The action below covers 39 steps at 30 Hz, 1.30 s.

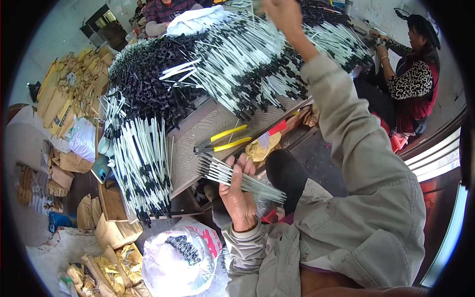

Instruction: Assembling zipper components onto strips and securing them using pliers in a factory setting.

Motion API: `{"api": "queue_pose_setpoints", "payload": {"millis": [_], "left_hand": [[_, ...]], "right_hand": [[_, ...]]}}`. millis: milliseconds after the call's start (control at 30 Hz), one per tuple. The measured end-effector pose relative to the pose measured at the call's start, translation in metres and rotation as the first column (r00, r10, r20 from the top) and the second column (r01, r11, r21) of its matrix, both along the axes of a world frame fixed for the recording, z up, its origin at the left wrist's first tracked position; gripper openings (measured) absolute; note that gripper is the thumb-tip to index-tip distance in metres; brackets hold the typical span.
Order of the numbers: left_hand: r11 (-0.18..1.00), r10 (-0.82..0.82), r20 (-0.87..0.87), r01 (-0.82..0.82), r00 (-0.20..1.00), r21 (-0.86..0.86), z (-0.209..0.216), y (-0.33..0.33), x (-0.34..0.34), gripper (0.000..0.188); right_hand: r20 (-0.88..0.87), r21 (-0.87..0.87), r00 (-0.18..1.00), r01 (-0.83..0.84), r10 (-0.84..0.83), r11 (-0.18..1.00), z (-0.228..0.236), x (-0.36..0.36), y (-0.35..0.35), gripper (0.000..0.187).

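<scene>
My left hand (238, 200) is closed around a bundle of thin white rods with black ends (257, 187), held just below the table edge. My right arm stretches over a large heap of similar white rods with black ends (247, 59). At the top of the picture, my right hand (285, 17) has its fingers bent; the picture's edge cuts them off, so what they pinch is unclear. Pliers with yellow handles (225, 139) lie on the table between the heap and my left hand. A neat stack of white rods (141, 163) lies on the left.
Black plastic parts (148, 81) are piled at the table's left. Below stands a white plastic bag (178, 257) beside a cardboard box (116, 231). Brown cartons (74, 89) are heaped at far left. A co-worker (415, 74) sits at right; another person (170, 10) is at the far side.
</scene>
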<state>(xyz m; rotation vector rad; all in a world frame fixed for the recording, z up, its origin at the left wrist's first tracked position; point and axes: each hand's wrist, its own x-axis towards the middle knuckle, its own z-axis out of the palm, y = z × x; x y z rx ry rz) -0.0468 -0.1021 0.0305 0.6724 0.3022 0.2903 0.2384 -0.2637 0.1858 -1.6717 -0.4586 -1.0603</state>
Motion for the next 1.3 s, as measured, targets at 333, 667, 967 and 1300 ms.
{"api": "queue_pose_setpoints", "payload": {"millis": [333, 667, 967, 1300], "left_hand": [[0.993, -0.108, 0.045, 0.106, 0.993, 0.051, -0.027, -0.043, 0.038, 0.035], [0.996, -0.063, 0.056, 0.059, 0.996, 0.065, -0.010, -0.061, 0.067, 0.029], [0.907, 0.265, 0.082, -0.277, 0.961, 0.318, -0.016, -0.039, 0.004, 0.023], [0.964, 0.254, 0.121, -0.261, 0.959, 0.042, 0.010, 0.003, -0.063, 0.021]], "right_hand": [[0.559, 0.481, 0.751, 0.051, -0.351, 0.875, -0.054, -0.206, -0.085, 0.013], [-0.033, -0.262, 0.948, -0.314, 0.316, 0.913, -0.111, -0.237, -0.078, 0.024], [-0.523, -0.105, 0.533, -0.815, 0.665, 0.571, -0.176, -0.214, -0.014, 0.013], [-0.138, -0.735, 0.924, -0.336, 0.356, 0.588, -0.202, -0.132, 0.126, 0.031]]}}
